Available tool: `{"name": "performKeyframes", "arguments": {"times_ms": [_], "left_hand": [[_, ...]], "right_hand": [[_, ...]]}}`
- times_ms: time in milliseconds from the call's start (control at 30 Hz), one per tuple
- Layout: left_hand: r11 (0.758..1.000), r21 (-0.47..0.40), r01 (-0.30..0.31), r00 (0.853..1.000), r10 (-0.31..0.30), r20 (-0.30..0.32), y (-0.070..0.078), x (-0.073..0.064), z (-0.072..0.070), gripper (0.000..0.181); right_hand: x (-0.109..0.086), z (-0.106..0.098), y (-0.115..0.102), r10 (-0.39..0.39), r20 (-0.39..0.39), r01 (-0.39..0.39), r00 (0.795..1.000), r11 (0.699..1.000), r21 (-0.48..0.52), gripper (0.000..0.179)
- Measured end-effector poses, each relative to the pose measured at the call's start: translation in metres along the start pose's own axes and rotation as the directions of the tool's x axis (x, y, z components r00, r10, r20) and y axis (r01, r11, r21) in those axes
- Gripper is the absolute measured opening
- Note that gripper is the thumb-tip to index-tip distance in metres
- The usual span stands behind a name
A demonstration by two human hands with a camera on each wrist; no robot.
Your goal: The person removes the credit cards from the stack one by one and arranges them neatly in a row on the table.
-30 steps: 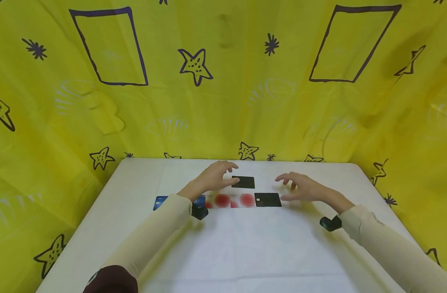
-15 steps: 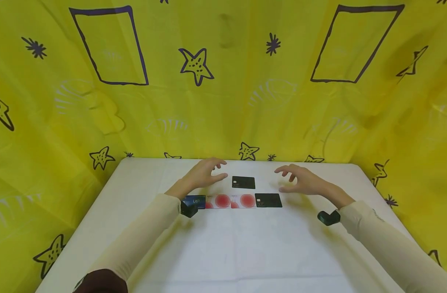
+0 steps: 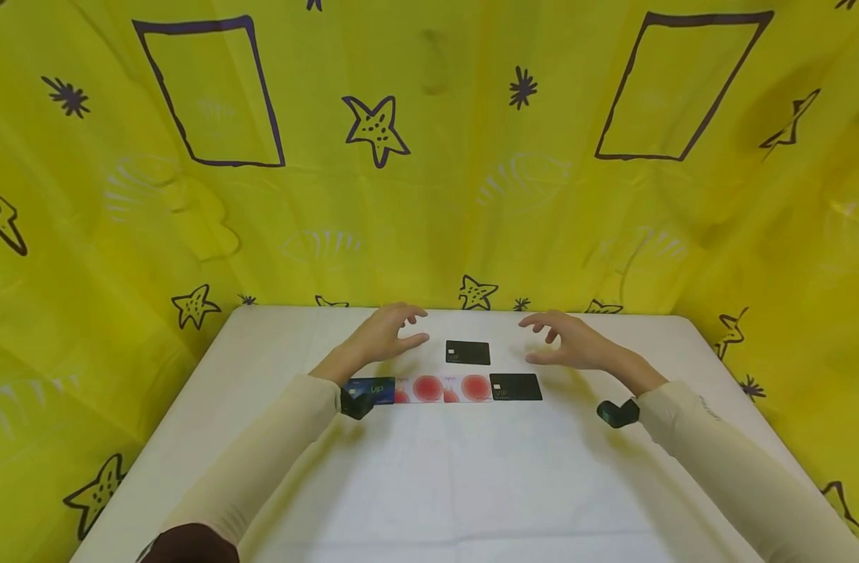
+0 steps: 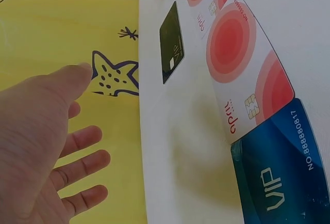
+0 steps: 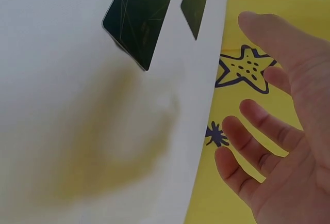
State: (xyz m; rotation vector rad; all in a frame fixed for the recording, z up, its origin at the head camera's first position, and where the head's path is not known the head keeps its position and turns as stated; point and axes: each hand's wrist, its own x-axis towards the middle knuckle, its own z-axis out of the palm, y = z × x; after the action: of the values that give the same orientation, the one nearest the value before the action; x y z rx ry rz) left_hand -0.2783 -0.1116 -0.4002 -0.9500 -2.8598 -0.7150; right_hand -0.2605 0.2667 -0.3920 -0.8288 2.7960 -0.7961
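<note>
My left hand (image 3: 383,332) hovers left of a small black VIP card (image 3: 468,353), holding nothing, its fingers loosely bent. On the other side of that card is my right hand (image 3: 566,342), likewise holding nothing, thumb apart from the fingers. In front runs a row of cards laid edge to edge: a blue VIP card (image 3: 379,390), two white cards with red circles (image 3: 427,388), and a black VIP card (image 3: 516,387) at the right end. The left sleeve and wrist strap cover the row's left end. In the right wrist view the row's black card (image 5: 139,22) lies beyond the thumb.
The cards lie on a white-covered table (image 3: 429,485). A yellow curtain (image 3: 429,195) printed with starfish and shells hangs behind it and along both sides. Dark devices (image 3: 618,414) are strapped at both wrists.
The left hand has drawn back to the left, uncovering the rear black card. The right hand has risen slightly off the front black card's edge and shifted a little left. Visible cards stay put.
</note>
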Motion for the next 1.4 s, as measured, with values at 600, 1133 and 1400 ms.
{"name": "performKeyframes", "arguments": {"times_ms": [600,1133,1400], "left_hand": [[0.999,-0.022,0.050,0.996,-0.048,0.075,0.006,0.013,0.023,0.059],[0.991,-0.008,0.130,0.977,-0.127,0.170,0.014,0.030,0.046,0.062],[0.991,0.026,0.130,0.975,-0.132,0.181,0.013,0.031,0.055,0.059]], "right_hand": [[0.037,0.023,-0.011,-0.004,0.018,0.003,1.000,0.999,0.040,0.066],[0.058,0.046,-0.009,0.022,0.048,-0.026,0.999,0.997,0.072,0.066],[0.060,0.053,-0.005,0.022,0.058,-0.024,0.998,0.999,0.036,0.064]]}}
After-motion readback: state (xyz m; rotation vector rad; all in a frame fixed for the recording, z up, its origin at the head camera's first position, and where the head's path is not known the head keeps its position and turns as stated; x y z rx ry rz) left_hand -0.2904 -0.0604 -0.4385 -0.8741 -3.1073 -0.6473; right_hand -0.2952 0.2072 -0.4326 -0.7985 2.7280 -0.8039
